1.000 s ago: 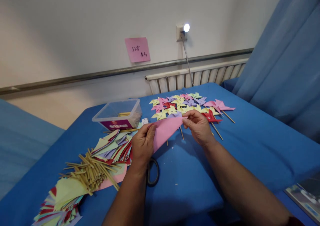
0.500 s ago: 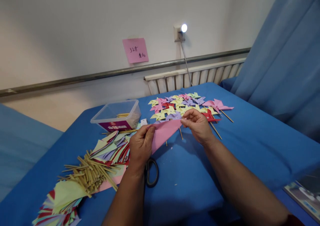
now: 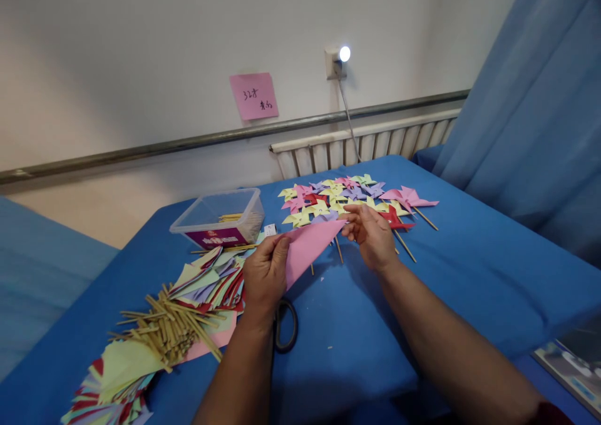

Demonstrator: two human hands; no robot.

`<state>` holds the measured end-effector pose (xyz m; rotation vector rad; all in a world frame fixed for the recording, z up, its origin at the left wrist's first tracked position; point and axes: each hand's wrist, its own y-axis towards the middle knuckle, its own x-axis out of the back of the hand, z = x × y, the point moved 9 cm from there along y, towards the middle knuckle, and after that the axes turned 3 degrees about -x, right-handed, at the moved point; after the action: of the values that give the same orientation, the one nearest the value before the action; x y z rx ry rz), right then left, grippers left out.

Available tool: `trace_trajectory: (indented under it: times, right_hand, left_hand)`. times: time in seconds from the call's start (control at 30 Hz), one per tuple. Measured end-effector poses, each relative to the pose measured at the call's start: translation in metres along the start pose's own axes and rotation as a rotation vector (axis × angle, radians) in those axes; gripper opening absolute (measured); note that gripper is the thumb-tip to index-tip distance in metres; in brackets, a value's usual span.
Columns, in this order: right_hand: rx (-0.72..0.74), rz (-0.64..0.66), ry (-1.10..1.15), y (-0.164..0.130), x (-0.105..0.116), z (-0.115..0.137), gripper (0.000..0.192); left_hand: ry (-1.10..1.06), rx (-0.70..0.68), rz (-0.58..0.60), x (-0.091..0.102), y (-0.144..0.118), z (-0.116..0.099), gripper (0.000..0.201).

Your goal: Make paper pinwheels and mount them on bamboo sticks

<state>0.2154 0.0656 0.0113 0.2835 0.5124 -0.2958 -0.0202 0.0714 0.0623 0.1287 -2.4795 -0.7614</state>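
A folded sheet of pink paper (image 3: pixel 310 246) is pinched along its left side between the thumb and fingers of my left hand (image 3: pixel 267 271). The sheet narrows to a point at the right. At that tip is my right hand (image 3: pixel 373 237), its fingers loosely bent and apart. Whether a fingertip touches the paper there, I cannot tell. Under my left wrist lies a pair of scissors, with one black handle loop (image 3: pixel 286 326) showing and the rest hidden. Behind both hands, several finished paper pinwheels (image 3: pixel 333 193) on sticks rest on the blue cloth.
At the back left stands a clear plastic box (image 3: pixel 220 215) with thin sticks inside. Fanned coloured paper (image 3: pixel 211 281), a heap of short wooden sticks (image 3: pixel 164 328) and more paper sheets (image 3: pixel 117 375) lie on the left. A blue curtain (image 3: pixel 530 118) hangs at the right.
My right hand's fingers have loosened from the paper's tip and shifted slightly right. The tip has risen a little; my left hand keeps its grip.
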Motion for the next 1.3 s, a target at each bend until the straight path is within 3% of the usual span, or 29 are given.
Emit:
trace_trajectory:
  times: [0.1,0.23,0.3,0.47,0.73,0.8,0.87,0.9,0.97,1.03,1.1,1.2,1.3]
  right_hand:
    - [-0.041,0.122,-0.099,-0.007,-0.013,-0.01,0.037]
    - [-0.218,0.413,-0.231,-0.029,-0.046,-0.042,0.032]
    - [-0.25,0.454,-0.255,-0.034,-0.051,-0.051,0.032]
    - [-0.17,0.29,-0.32,-0.024,-0.032,-0.043,0.035]
    - [-0.04,-0.052,-0.115,-0.004,0.007,-0.024,0.04]
    - [0.038,-0.189,-0.114,-0.002,0.021,-0.012,0.04]
    - [0.191,-0.239,-0.267,-0.005,0.023,0.012,0.036]
    - [0.297,-0.196,-0.398,-0.009,0.015,0.025,0.03]
    - [0.44,0.075,-0.667,-0.018,-0.019,0.036,0.026]
    - [0.416,0.387,-0.853,-0.031,-0.05,0.022,0.026]
    - [0.301,0.558,-0.972,-0.04,-0.061,0.0,0.021]
    - [0.094,0.595,-1.0,-0.039,-0.055,-0.027,0.014]
    - [0.017,0.568,-0.965,-0.035,-0.048,-0.037,0.028]
  left_hand:
    - [0.0,0.013,0.01,-0.002,-0.002,-0.001,0.031]
    - [-0.031,0.024,0.057,-0.011,-0.005,-0.003,0.03]
    - [-0.052,0.02,0.073,-0.014,-0.007,-0.004,0.029]
    - [-0.062,0.031,0.08,-0.015,-0.006,-0.004,0.028]
    - [-0.031,0.064,0.113,-0.017,-0.007,-0.002,0.031]
    - [-0.026,0.068,0.124,-0.018,-0.006,-0.001,0.032]
    - [-0.021,0.034,0.183,-0.023,-0.006,-0.004,0.031]
    - [-0.019,0.002,0.233,-0.028,-0.006,-0.006,0.029]
    - [-0.004,-0.069,0.357,-0.04,-0.009,-0.01,0.027]
    - [0.038,-0.118,0.479,-0.051,-0.014,-0.011,0.026]
    - [0.076,-0.139,0.559,-0.059,-0.019,-0.011,0.027]
    - [0.064,-0.139,0.606,-0.062,-0.024,-0.012,0.029]
    - [0.041,-0.073,0.593,-0.059,-0.023,-0.009,0.03]
